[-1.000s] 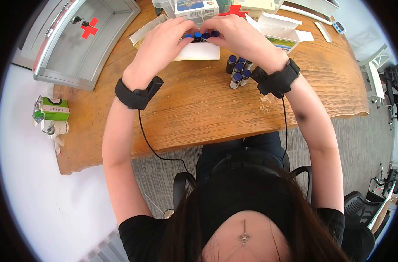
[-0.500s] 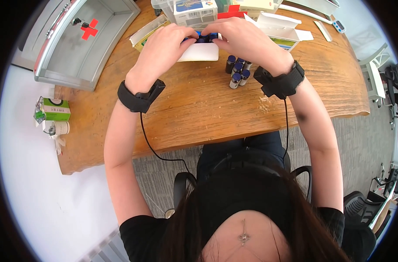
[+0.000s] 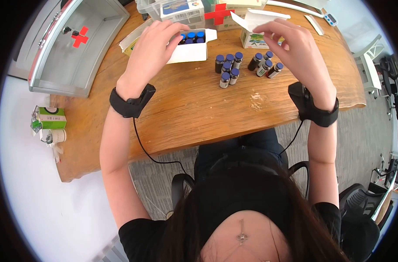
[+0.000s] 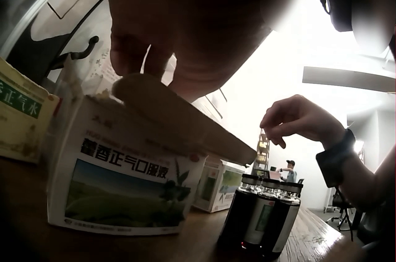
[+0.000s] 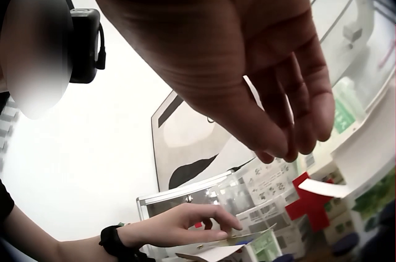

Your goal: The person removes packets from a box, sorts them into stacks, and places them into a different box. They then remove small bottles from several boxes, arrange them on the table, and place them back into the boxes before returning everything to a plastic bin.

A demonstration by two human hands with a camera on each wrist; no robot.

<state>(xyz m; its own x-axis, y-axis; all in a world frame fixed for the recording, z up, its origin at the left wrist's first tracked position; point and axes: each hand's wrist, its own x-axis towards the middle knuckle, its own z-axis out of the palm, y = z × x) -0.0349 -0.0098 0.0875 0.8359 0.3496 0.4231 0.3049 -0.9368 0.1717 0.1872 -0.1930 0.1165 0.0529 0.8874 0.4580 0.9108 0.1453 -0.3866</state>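
Observation:
In the head view a white box (image 3: 188, 53) holds several blue-capped vials (image 3: 191, 36). My left hand (image 3: 150, 54) is over the box's left end, fingers loosely bent and thumb beside the caps; whether it touches the box is unclear. The left wrist view shows that box's printed side (image 4: 124, 181) under the hand (image 4: 185, 26). My right hand (image 3: 297, 50) hovers with relaxed, bent fingers and holds nothing, also seen in the right wrist view (image 5: 247, 57). Below it on the table stand some dark vials (image 3: 267, 64); a second cluster (image 3: 226, 67) is to their left.
Another box (image 3: 252, 40) with raised white flaps stands behind the vials. A clear bin of cartons with a red cross (image 3: 219, 14) is at the back. A grey case (image 3: 79, 52) stands left, a white thermometer-like device (image 3: 331, 19) back right. Crumbs (image 3: 256, 101) lie on the wood.
My right hand has left the vial box and moved right. Four-odd vials, hidden earlier by the right wrist, now show beside the first cluster. The left hand remains at the box; the view has shifted slightly.

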